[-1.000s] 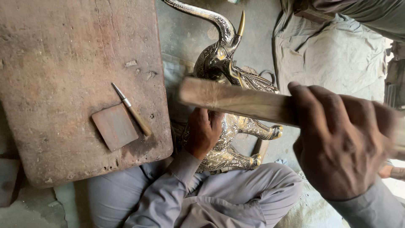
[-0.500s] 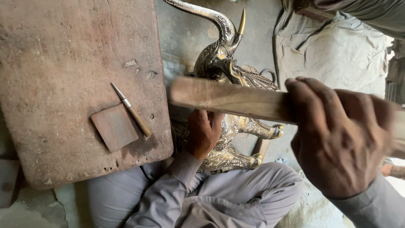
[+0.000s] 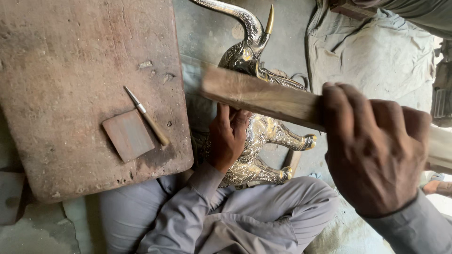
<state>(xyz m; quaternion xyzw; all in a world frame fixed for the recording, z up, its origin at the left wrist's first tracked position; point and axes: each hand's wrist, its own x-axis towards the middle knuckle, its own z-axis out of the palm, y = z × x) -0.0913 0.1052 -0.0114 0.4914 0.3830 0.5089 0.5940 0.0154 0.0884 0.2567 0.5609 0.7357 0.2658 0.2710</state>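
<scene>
Brass animal figurine [image 3: 263, 136], engraved all over, lies on its side in the person's lap, just right of the big worn wooden board [image 3: 89, 84]. Its long curved horn [image 3: 235, 11] and a golden pointed tip [image 3: 269, 21] reach away from the board's far corner, and two hoofed legs stick out to the right.

Left hand [image 3: 228, 136] rests on the figurine's body beside the board's right edge, fingers bent and pressed to the metal; whether they pinch a small tool cannot be told, since the fingertips are hidden under the wooden stick [image 3: 263, 96].

Right hand [image 3: 376, 150], well right of the board, is wrapped fully around that flat stick, which crosses over the figurine; its near end is blurred.

On the board lie a small flat metal plate [image 3: 128, 135] and, touching its upper right corner, a wooden-handled graver [image 3: 147, 116].

No containers are seen. A grey cloth [image 3: 376, 56] covers the ground far right of the board. The figurine's head is partly covered by the stick.
</scene>
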